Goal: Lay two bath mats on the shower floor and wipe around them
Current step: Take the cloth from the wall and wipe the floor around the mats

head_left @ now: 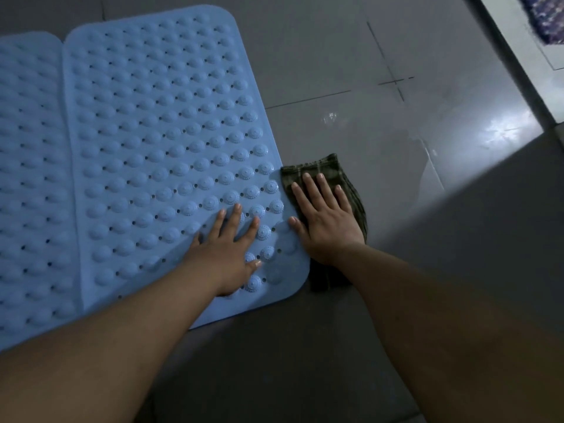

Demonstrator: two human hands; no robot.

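Two light blue bath mats with raised bumps and small holes lie flat side by side on the grey tiled floor. The right mat (158,141) fills the middle of the view; the left mat (27,178) runs off the left edge. My left hand (227,248) presses flat on the right mat's near right corner, fingers spread. Just past that mat's right edge lies a dark green checked cloth (329,169), with my right hand (323,218) flat on top of it, fingers straight. The cloth touches the mat's edge.
The grey floor tiles (381,123) to the right of the cloth look wet and shiny. A raised threshold (518,74) runs diagonally at the top right, with a patterned blue rug (546,16) beyond it.
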